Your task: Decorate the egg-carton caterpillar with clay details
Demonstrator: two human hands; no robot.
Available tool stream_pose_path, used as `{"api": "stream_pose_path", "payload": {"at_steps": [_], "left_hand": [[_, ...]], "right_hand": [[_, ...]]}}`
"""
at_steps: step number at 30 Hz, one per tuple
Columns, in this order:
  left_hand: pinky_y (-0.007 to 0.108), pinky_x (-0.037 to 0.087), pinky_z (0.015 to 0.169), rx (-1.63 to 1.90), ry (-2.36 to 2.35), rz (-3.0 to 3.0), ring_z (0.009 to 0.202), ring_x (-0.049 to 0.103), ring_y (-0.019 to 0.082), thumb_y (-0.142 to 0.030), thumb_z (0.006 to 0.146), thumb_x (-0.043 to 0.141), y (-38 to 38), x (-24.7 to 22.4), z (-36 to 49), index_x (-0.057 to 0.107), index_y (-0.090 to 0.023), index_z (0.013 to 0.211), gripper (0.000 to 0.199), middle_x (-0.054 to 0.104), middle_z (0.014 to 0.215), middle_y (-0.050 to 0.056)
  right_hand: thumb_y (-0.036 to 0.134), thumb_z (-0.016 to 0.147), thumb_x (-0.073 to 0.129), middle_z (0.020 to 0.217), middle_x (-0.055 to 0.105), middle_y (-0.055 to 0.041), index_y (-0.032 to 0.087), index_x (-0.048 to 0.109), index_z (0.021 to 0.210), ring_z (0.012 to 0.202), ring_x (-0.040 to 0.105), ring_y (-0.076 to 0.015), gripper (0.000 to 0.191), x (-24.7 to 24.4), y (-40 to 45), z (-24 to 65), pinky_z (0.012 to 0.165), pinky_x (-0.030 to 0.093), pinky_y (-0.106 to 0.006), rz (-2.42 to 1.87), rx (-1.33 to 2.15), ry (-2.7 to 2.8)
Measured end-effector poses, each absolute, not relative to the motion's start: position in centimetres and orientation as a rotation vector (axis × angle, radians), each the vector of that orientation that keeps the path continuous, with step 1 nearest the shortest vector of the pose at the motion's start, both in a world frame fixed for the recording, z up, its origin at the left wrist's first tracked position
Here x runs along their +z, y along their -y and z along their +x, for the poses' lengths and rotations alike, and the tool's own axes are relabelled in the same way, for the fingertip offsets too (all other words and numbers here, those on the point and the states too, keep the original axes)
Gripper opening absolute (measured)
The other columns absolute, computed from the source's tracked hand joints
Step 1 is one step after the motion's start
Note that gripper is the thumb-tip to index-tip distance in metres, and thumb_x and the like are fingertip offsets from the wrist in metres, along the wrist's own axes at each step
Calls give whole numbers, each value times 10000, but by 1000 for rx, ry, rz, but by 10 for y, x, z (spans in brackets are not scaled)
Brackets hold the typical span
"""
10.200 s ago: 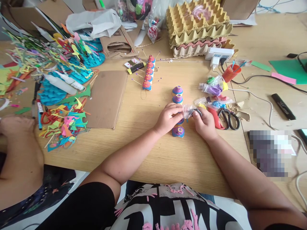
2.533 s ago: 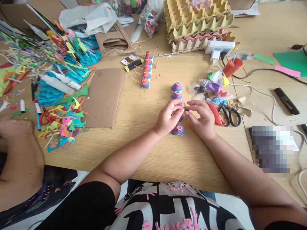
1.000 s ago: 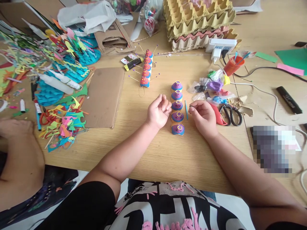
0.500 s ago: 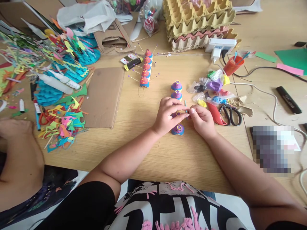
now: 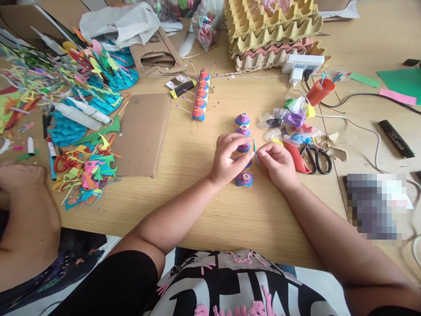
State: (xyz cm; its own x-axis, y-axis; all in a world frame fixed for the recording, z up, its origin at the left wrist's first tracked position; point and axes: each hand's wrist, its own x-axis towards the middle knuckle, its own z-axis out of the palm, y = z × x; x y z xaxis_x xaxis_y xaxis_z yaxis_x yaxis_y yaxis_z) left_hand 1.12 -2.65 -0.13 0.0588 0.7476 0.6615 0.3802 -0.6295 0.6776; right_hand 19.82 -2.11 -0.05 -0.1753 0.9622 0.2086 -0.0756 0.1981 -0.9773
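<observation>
A row of painted egg-carton cups, purple over blue with yellow rings on top, runs away from me on the table. My left hand is over the middle of this row and covers part of it, its thumb and index finger apart. Just right of the row is my right hand, with thumb and index fingertip pinched together; anything between them is too small to make out. A thin blue stick shows between the two hands; whether fingers touch it I cannot tell.
A red-and-blue egg-carton caterpillar with pins stands farther back. Black-handled scissors and bagged coloured clay are at right. Cardboard, paper scraps and another person's arm are at left. Egg trays are stacked behind.
My hands have drawn apart: their fingertips met over the row before, and now a small gap shows between them. More of the blue stick and the cups is visible.
</observation>
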Motion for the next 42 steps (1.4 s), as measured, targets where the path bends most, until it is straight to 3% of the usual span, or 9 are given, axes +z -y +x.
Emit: {"api": "stream_pose_path", "payload": {"at_steps": [4, 7, 13, 18, 25, 29, 34, 42], "left_hand": [[351, 502, 926, 1726, -1280, 1678, 1115, 672, 208, -424, 1016, 677, 22, -10, 9, 754, -270, 1176, 235, 771, 1154, 50], [324, 506, 910, 1739, -1315, 1426, 1120, 688, 191, -461, 1009, 685, 16, -20, 8, 744, -273, 1159, 248, 769, 1176, 40], [273, 506, 856, 1776, -1310, 1180, 1024, 695, 152, -459, 949, 761, 10, -24, 9, 764, -275, 1108, 243, 776, 1107, 16], [263, 507, 866, 1781, -1285, 1170, 1031, 696, 144, -404, 948, 762, 10, -25, 10, 763, -273, 1089, 193, 780, 1105, 10], [307, 509, 879, 1710, -1298, 1429, 1085, 698, 176, -400, 1013, 686, 16, -19, 11, 736, -261, 1106, 175, 780, 1143, 36], [383, 500, 1032, 1620, -1196, 1865, 1089, 677, 195, -399, 1028, 677, 24, -5, 12, 760, -249, 1047, 172, 766, 1070, 43], [423, 516, 1088, 1540, -1090, 2157, 1140, 655, 215, -495, 953, 765, 27, -2, 13, 799, -262, 1095, 275, 738, 1095, 60], [416, 556, 1034, 1564, -1134, 2258, 1102, 639, 201, -341, 972, 761, 24, -6, 14, 833, -301, 1029, 100, 741, 1002, 31]], "right_hand": [[663, 923, 720, 553, 551, 17, 210, 594, 604, 534, 465, -105, 568, 0, 22, 202, 527, 376, -275, -1010, 1144, 1378], [683, 940, 679, 478, 489, 7, 204, 561, 498, 503, 430, -104, 663, 5, 24, 203, 513, 329, -295, -1087, 1133, 1406], [627, 765, 894, 690, 699, 5, 220, 733, 800, 538, 476, -87, 439, 3, 20, 199, 512, 345, -257, -1050, 1264, 1259], [683, 809, 828, 560, 640, 3, 211, 709, 676, 479, 471, -90, 505, -2, 19, 202, 466, 327, -257, -1083, 1300, 1219], [748, 820, 770, 473, 596, -4, 206, 706, 572, 423, 449, -94, 599, -1, 20, 204, 439, 334, -275, -1114, 1255, 1272], [768, 840, 733, 486, 615, -11, 208, 723, 594, 429, 474, -104, 611, 1, 22, 202, 442, 347, -277, -1125, 1246, 1304], [735, 904, 688, 533, 639, -21, 195, 717, 595, 492, 506, -107, 623, 9, 27, 201, 504, 382, -285, -1084, 1158, 1495], [728, 957, 614, 567, 614, -17, 188, 668, 602, 545, 510, -120, 648, 12, 28, 202, 558, 378, -299, -1048, 1128, 1622]]}}
